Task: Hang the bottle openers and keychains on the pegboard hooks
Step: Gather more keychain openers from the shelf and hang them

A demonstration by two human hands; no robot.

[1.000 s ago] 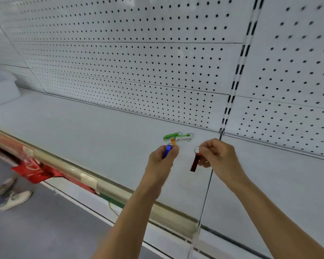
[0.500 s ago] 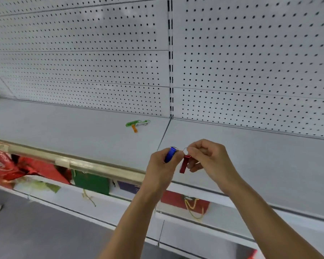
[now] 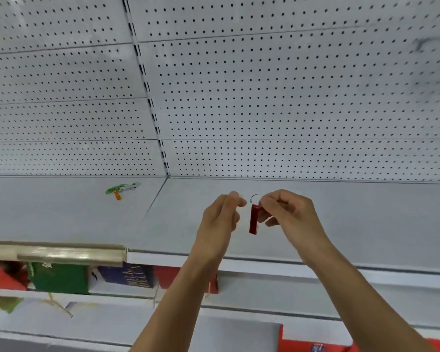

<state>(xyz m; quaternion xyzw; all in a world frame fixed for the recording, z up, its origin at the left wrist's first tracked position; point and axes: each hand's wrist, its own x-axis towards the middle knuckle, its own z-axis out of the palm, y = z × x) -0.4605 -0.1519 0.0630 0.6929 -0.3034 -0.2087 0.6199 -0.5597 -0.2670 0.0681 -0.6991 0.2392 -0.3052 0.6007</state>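
Note:
A red bottle opener (image 3: 252, 222) hangs from its silver key ring (image 3: 256, 197), and my right hand (image 3: 287, 214) pinches that ring just above the white shelf (image 3: 341, 219). My left hand (image 3: 220, 215) is curled close beside it. A glint of metal shows at its fingertips, and the blue opener it carried is hidden behind the fingers. A green opener (image 3: 122, 188) and an orange one (image 3: 117, 195) lie on the shelf to the left, near the back. The white pegboard (image 3: 264, 97) rises behind. A blurred dark shape (image 3: 421, 44) at its top right may be a hook.
A slotted upright strip (image 3: 150, 102) splits the pegboard panels. A clear price rail (image 3: 56, 255) runs along the shelf's front left edge. Below it hang a green gift bag (image 3: 59, 278), a dark blue one (image 3: 130, 275) and red ones.
The view swung right, so the openers lying on the shelf now sit far left. Both hands stayed together over the shelf. The blue opener has slipped out of sight behind my left fingers.

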